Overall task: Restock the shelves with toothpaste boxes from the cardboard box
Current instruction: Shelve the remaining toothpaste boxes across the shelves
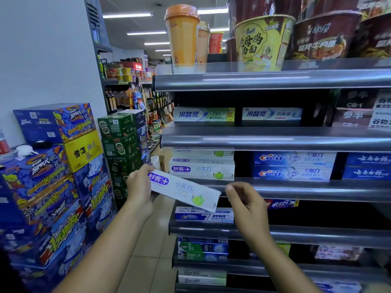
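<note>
Before the shelf rack (275, 188), held in mid-air at the level of the toothpaste rows: one toothpaste box (186, 192), long and white, tilted with its right end lower. Face printed with a purple logo reading 舒客+, pale blue characters 小苏打, and a green lime near the right end.

Left hand (139, 187): fingers wrapped round the box's left end, which they hide.

Right hand (245, 204): fingers loosely curled, holding nothing, thumb tip just beside the box's right end; whether it touches cannot be told.

Behind the box, on the shelf: a stack of matching boxes (202, 170), same 舒客+ and 小苏打 print; the top ones are cut off by the rail above.

To their right: two blue Crest boxes (293, 166), then dark blue boxes (368, 167) with white script, cut off by the frame.

One shelf up: two boxes marked 冷酸灵 (204, 114).

Lower shelves: a Darlie box (203, 251) and others too blurred to read.

Top shelf: noodle bowls (262, 39) and an orange cup (182, 34).

Left of the aisle: stacked blue cartons (53, 176) and green cartons (120, 140).
</note>
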The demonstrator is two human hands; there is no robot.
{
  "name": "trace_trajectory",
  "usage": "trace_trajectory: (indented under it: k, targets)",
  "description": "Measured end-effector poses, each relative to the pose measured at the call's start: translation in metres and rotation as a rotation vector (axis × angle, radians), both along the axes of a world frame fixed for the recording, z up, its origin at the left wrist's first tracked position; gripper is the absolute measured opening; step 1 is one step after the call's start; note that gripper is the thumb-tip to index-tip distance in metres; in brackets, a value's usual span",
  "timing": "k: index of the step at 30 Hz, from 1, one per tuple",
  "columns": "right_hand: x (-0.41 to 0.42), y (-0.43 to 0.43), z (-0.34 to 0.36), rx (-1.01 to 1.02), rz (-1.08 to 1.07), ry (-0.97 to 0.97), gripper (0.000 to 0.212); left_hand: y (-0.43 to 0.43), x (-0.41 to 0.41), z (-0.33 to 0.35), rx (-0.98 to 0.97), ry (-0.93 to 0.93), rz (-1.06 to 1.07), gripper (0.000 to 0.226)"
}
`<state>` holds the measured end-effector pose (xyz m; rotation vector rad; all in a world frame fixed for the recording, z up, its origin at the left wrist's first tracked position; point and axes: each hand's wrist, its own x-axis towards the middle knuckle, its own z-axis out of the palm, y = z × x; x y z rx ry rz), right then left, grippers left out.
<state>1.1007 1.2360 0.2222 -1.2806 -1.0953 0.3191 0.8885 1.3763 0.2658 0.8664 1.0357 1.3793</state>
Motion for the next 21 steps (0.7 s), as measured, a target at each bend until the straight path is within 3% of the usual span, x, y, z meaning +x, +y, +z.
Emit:
trace_trajectory:
  k: [4, 10, 17, 21]
  targets:
    - [-0.006, -0.002, -0.002, -0.027, 0.099, 0.266, 0.030, -0.006, 0.009, 0.004, -0.051, -0.107, -0.031, 0.011]
    - [0.004, 0.002, 0.010, 0.021, -0.019, 0.303, 0.023, -0.016, 0.025, 0.007, -0.024, -0.164, -0.137, 0.029]
    - [0.017, 0.018, 0.028, 0.116, -0.050, 0.292, 0.027, -0.015, 0.024, 0.015, 0.146, 0.023, -0.088, 0.010]
    - [0.024, 0.033, 0.035, 0.118, -0.113, 0.292, 0.029, -0.007, 0.023, 0.017, 0.261, 0.149, -0.089, 0.015]
